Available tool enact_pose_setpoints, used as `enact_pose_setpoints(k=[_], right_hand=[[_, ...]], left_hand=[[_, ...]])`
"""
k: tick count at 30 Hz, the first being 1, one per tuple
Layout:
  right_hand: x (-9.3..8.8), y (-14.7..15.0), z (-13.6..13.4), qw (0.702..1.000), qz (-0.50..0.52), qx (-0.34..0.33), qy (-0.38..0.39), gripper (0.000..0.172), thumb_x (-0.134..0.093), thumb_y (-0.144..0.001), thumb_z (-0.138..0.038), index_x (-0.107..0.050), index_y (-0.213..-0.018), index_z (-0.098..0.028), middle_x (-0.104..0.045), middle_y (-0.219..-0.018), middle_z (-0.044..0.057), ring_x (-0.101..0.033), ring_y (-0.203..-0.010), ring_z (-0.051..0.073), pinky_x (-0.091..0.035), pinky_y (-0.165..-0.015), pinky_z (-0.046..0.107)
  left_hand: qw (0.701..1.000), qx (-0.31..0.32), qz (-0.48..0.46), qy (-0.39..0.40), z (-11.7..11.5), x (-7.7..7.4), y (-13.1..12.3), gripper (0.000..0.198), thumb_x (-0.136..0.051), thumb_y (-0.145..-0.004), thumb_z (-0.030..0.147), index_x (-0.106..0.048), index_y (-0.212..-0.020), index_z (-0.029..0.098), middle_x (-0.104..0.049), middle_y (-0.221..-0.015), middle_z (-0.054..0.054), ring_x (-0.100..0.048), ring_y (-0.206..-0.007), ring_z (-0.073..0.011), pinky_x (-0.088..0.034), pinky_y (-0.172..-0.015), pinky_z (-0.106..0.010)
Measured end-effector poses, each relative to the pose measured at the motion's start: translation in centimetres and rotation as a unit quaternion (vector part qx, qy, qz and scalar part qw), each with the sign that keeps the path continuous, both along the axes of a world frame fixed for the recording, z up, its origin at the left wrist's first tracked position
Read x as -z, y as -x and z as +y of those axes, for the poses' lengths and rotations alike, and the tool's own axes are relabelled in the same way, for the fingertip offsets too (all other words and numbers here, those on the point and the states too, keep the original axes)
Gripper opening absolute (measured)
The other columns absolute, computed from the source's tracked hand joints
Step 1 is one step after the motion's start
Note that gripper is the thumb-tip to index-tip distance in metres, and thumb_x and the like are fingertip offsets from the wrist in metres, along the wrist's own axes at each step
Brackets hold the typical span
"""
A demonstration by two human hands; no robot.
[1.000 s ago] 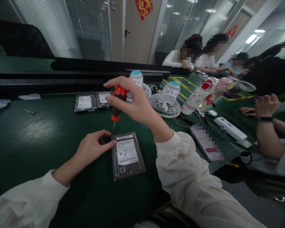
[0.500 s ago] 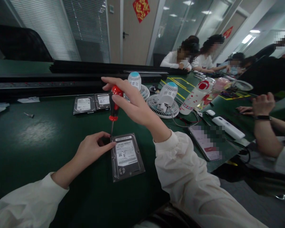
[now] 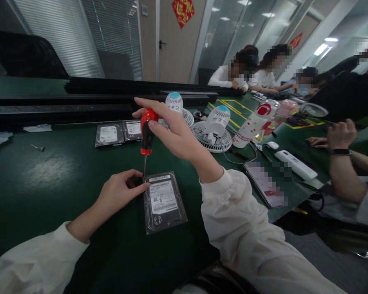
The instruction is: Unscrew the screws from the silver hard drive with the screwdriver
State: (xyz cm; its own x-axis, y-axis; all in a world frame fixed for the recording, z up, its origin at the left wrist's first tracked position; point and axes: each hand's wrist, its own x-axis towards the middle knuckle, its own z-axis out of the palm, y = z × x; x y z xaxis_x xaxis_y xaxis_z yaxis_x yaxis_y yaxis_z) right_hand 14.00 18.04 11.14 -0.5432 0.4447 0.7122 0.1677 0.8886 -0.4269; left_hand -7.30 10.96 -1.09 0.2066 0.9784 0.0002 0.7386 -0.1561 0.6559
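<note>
A hard drive [image 3: 164,204] with a white label lies flat on the green table in front of me. My left hand [image 3: 119,188] grips its far left corner, thumb on the top face and fingertips by the screwdriver tip. My right hand [image 3: 174,132] holds a red and black screwdriver [image 3: 147,134] upright by the handle, the fingers stretched out over its top. The screwdriver's shaft points down to that same corner; the screw under the tip is too small to make out. Two more hard drives [image 3: 109,134] lie side by side farther back.
Two white fans [image 3: 216,126] stand behind my right hand. To the right are a white bottle [image 3: 254,124], a phone [image 3: 265,183] and a white power strip [image 3: 296,164]. A small metal piece [image 3: 38,148] lies at left. A co-worker's hand [image 3: 342,134] is at far right.
My right hand and the top of the screwdriver have shifted very slightly, the handle turning a little. My left hand and the hard drive stay in place.
</note>
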Motion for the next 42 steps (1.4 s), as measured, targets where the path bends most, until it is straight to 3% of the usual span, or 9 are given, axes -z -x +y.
enact_pose_setpoints(k=[4,10,15,20,25,30,36,40,42], right_hand=[[-0.18,0.12,-0.43,0.999,0.003,0.040,-0.022,0.041,-0.050,-0.102,-0.037,-0.063,-0.131,-0.011,-0.071,-0.130,0.006,-0.065,-0.111,0.016,-0.053,-0.106,0.037],[-0.34,-0.03,-0.80,0.999,-0.027,0.034,-0.002,0.048,-0.038,-0.105,-0.033,-0.049,-0.147,-0.015,-0.068,-0.138,0.006,-0.062,-0.126,0.016,-0.050,-0.114,0.036],[-0.48,0.19,-0.81,0.998,-0.012,0.063,0.000,0.042,-0.053,-0.101,-0.041,-0.063,-0.133,-0.016,-0.071,-0.132,0.006,-0.066,-0.115,0.017,-0.054,-0.109,0.035],[-0.60,0.05,-0.81,0.999,-0.015,0.026,0.009,0.045,-0.044,-0.102,-0.026,-0.054,-0.144,-0.014,-0.069,-0.138,0.007,-0.065,-0.125,0.016,-0.049,-0.117,0.035],[-0.57,0.18,-0.88,0.997,-0.017,0.059,-0.039,0.039,-0.052,-0.101,-0.037,-0.063,-0.130,-0.014,-0.070,-0.135,0.005,-0.065,-0.122,0.019,-0.051,-0.115,0.040],[-0.72,-0.08,-0.87,0.998,-0.037,0.054,-0.019,0.043,-0.043,-0.102,-0.028,-0.057,-0.142,-0.023,-0.069,-0.139,0.000,-0.064,-0.126,0.015,-0.049,-0.118,0.036],[-0.76,-0.10,-0.92,0.998,-0.010,0.067,-0.021,0.038,-0.052,-0.101,-0.040,-0.067,-0.127,-0.017,-0.072,-0.133,0.003,-0.067,-0.120,0.018,-0.052,-0.115,0.037],[-0.82,-0.26,-0.93,0.999,-0.028,0.039,0.012,0.043,-0.040,-0.102,-0.028,-0.057,-0.141,-0.023,-0.070,-0.137,-0.002,-0.065,-0.126,0.013,-0.051,-0.115,0.034],[-0.85,-0.29,-0.92,0.999,-0.032,0.036,0.010,0.043,-0.041,-0.101,-0.026,-0.056,-0.141,-0.020,-0.070,-0.136,-0.001,-0.067,-0.122,0.013,-0.051,-0.115,0.036]], left_hand=[[1.000,0.000,0.007,-0.006,0.07,0.15,0.09,0.054,-0.066,-0.082,0.070,-0.076,-0.108,0.024,-0.072,-0.078,-0.002,-0.065,-0.069,-0.0233,-0.045,-0.062,-0.034],[1.000,0.001,-0.009,-0.001,-0.06,-0.30,-0.04,0.055,-0.066,-0.081,0.070,-0.077,-0.107,0.023,-0.072,-0.078,-0.002,-0.066,-0.069,-0.0237,-0.046,-0.063,-0.034],[1.000,0.002,-0.007,-0.015,-0.10,-0.45,-0.07,0.054,-0.067,-0.081,0.069,-0.077,-0.105,0.022,-0.073,-0.077,-0.003,-0.065,-0.068,-0.0230,-0.045,-0.062,-0.034],[1.000,0.012,-0.006,-0.018,0.02,-0.13,0.08,0.051,-0.067,-0.083,0.067,-0.076,-0.107,0.023,-0.074,-0.081,-0.002,-0.065,-0.068,-0.0217,-0.045,-0.062,-0.032],[1.000,0.009,-0.006,-0.005,0.07,-0.09,0.13,0.053,-0.068,-0.083,0.068,-0.076,-0.109,0.022,-0.074,-0.082,-0.002,-0.066,-0.069,-0.0219,-0.046,-0.062,-0.033],[1.000,0.011,-0.010,-0.009,0.05,-0.02,0.20,0.054,-0.067,-0.083,0.069,-0.076,-0.109,0.022,-0.074,-0.084,-0.003,-0.066,-0.070,-0.0221,-0.046,-0.063,-0.033],[1.000,0.010,-0.004,-0.009,0.06,0.06,0.27,0.052,-0.068,-0.084,0.067,-0.076,-0.110,0.023,-0.074,-0.084,-0.002,-0.065,-0.070,-0.0215,-0.045,-0.062,-0.032],[1.000,0.007,-0.002,-0.012,0.08,0.08,0.25,0.053,-0.068,-0.084,0.068,-0.076,-0.110,0.023,-0.073,-0.080,-0.002,-0.066,-0.069,-0.0217,-0.044,-0.061,-0.032],[1.000,0.005,-0.003,-0.012,0.10,0.12,0.26,0.054,-0.068,-0.083,0.069,-0.076,-0.109,0.023,-0.073,-0.078,-0.002,-0.066,-0.068,-0.0219,-0.044,-0.060,-0.032]])
